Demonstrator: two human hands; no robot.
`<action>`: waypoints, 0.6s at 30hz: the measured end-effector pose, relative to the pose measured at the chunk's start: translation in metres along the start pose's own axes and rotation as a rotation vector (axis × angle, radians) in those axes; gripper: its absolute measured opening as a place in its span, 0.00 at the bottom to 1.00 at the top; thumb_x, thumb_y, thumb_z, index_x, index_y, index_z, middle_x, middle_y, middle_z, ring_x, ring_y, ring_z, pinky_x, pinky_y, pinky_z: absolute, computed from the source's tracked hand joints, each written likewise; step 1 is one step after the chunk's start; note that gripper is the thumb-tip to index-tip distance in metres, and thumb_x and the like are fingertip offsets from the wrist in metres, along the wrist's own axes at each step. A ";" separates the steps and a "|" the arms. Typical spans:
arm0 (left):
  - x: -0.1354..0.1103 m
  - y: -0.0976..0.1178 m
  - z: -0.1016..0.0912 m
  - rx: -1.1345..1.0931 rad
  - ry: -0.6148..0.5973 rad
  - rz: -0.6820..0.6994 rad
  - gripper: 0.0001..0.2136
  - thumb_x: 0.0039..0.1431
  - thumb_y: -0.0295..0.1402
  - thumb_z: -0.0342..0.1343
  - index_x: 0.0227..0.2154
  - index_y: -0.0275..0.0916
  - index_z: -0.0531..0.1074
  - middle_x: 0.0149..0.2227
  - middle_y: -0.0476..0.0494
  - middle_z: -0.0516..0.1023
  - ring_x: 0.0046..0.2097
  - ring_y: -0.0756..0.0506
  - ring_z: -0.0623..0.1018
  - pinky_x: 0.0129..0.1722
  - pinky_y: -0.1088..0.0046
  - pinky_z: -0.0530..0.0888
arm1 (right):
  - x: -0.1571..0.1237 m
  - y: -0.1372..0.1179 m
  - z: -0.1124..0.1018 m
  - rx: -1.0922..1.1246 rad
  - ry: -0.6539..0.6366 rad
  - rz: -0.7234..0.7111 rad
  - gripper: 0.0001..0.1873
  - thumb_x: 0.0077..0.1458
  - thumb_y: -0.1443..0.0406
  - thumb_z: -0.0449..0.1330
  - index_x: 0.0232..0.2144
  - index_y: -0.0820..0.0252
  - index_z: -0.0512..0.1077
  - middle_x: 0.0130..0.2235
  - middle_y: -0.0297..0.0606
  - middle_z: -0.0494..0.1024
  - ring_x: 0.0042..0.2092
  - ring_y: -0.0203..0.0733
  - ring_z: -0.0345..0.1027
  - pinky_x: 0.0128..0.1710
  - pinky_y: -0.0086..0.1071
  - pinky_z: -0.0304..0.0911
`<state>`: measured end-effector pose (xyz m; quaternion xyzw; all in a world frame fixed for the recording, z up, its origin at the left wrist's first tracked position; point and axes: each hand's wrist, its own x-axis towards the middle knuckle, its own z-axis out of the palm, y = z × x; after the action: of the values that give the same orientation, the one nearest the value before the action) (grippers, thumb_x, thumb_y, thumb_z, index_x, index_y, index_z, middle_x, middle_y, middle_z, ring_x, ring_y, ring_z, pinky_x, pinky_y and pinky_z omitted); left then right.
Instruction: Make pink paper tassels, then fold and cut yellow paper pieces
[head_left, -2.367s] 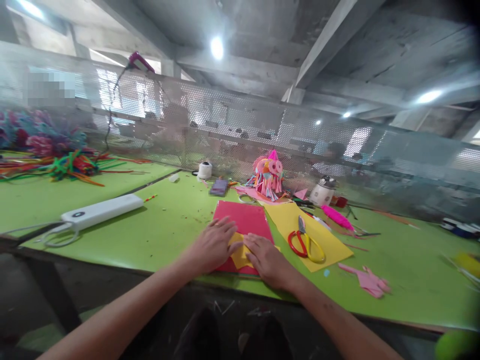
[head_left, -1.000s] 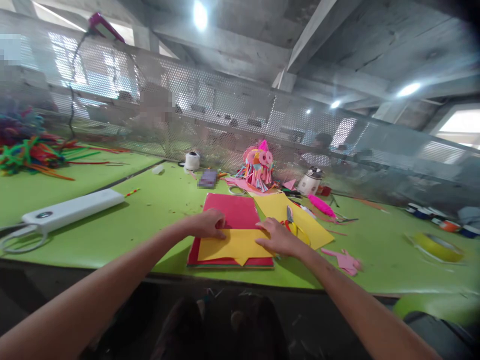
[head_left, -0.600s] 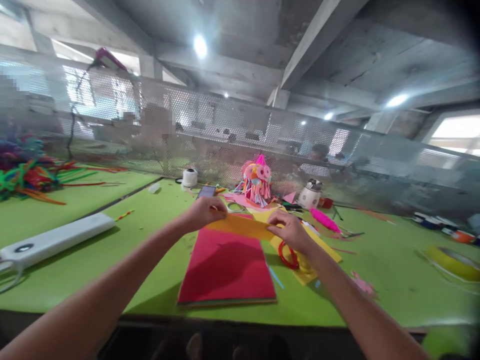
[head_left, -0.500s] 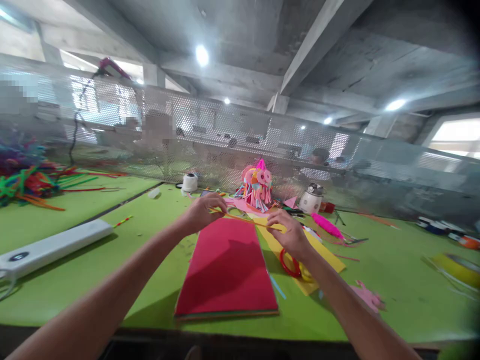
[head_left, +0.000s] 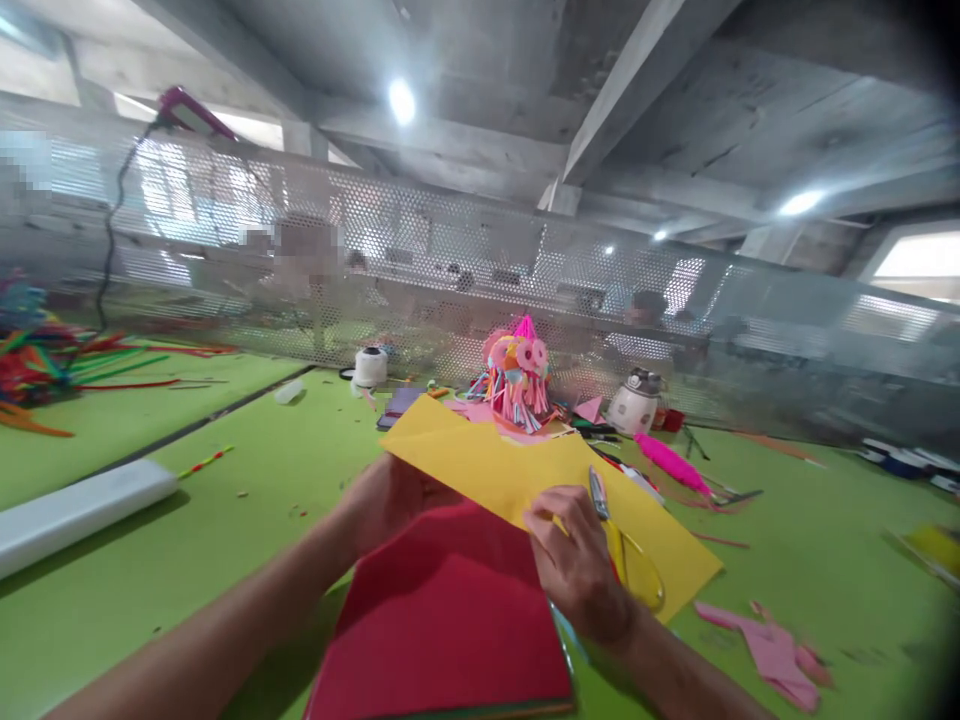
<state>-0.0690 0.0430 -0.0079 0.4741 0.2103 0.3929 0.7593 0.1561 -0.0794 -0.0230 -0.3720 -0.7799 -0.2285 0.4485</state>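
Note:
Both hands hold a folded yellow paper piece [head_left: 480, 462] raised above a stack of red paper sheets [head_left: 450, 620] on the green table [head_left: 225, 520]. My left hand [head_left: 390, 495] grips its left part from underneath, fingers mostly hidden behind the sheet. My right hand [head_left: 574, 560] pinches its lower right edge. Just right of that hand lie scissors [head_left: 626, 550] with yellow and red handles on a larger yellow sheet [head_left: 660, 545].
A pink fringed paper craft [head_left: 517, 375] stands behind, beside a white tape roll [head_left: 367, 367] and a small white pot [head_left: 634, 403]. A white power strip [head_left: 75, 510] lies left, pink cut-outs [head_left: 772, 650] right. A perforated metal screen [head_left: 450, 270] backs the table, with people behind it.
The yellow piece was pressed flat on the red stack, then both hands lifted it. It now tilts up toward me, lower and nearer, hiding my left fingers.

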 end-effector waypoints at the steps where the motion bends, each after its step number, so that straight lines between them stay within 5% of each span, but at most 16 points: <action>1: -0.004 0.002 0.002 -0.015 -0.019 -0.023 0.23 0.61 0.51 0.47 0.47 0.37 0.71 0.47 0.33 0.79 0.44 0.38 0.80 0.48 0.56 0.75 | -0.001 0.001 0.000 -0.005 -0.002 0.001 0.18 0.54 0.80 0.55 0.44 0.57 0.70 0.39 0.42 0.72 0.43 0.45 0.66 0.44 0.43 0.68; 4: -0.010 0.012 0.001 -0.031 -0.028 -0.058 0.38 0.56 0.64 0.36 0.42 0.32 0.73 0.40 0.26 0.80 0.43 0.33 0.80 0.43 0.52 0.76 | -0.003 0.004 0.001 -0.029 -0.006 0.008 0.18 0.55 0.79 0.55 0.43 0.57 0.71 0.40 0.42 0.72 0.44 0.45 0.66 0.44 0.43 0.68; 6: -0.011 0.017 -0.006 -0.015 -0.022 -0.050 0.37 0.55 0.63 0.40 0.44 0.32 0.73 0.41 0.27 0.80 0.44 0.32 0.80 0.42 0.52 0.77 | -0.005 0.005 0.002 -0.050 -0.012 0.014 0.17 0.54 0.79 0.56 0.43 0.56 0.71 0.41 0.43 0.71 0.46 0.46 0.65 0.45 0.44 0.67; 10: -0.005 0.015 -0.024 0.144 0.114 -0.030 0.16 0.48 0.35 0.66 0.39 0.32 0.75 0.36 0.36 0.82 0.32 0.44 0.81 0.33 0.70 0.79 | -0.005 0.007 0.002 -0.033 -0.005 0.070 0.17 0.54 0.80 0.55 0.41 0.56 0.71 0.43 0.43 0.70 0.48 0.47 0.64 0.48 0.46 0.66; 13: -0.002 0.011 -0.031 0.212 0.139 -0.013 0.21 0.44 0.26 0.68 0.44 0.32 0.74 0.38 0.38 0.82 0.31 0.47 0.81 0.31 0.75 0.78 | -0.002 0.010 -0.002 0.042 0.052 0.151 0.17 0.55 0.79 0.54 0.40 0.55 0.71 0.43 0.42 0.70 0.48 0.47 0.64 0.48 0.47 0.65; 18: -0.006 0.012 -0.025 0.224 -0.002 -0.006 0.32 0.43 0.24 0.68 0.55 0.37 0.67 0.47 0.36 0.79 0.40 0.41 0.82 0.36 0.71 0.79 | 0.010 0.013 -0.014 0.196 0.106 0.235 0.14 0.57 0.75 0.56 0.42 0.54 0.72 0.43 0.42 0.74 0.48 0.48 0.67 0.48 0.47 0.64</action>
<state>-0.0944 0.0550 -0.0094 0.5558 0.2536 0.3642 0.7029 0.1706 -0.0775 -0.0071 -0.4027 -0.7248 -0.1167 0.5467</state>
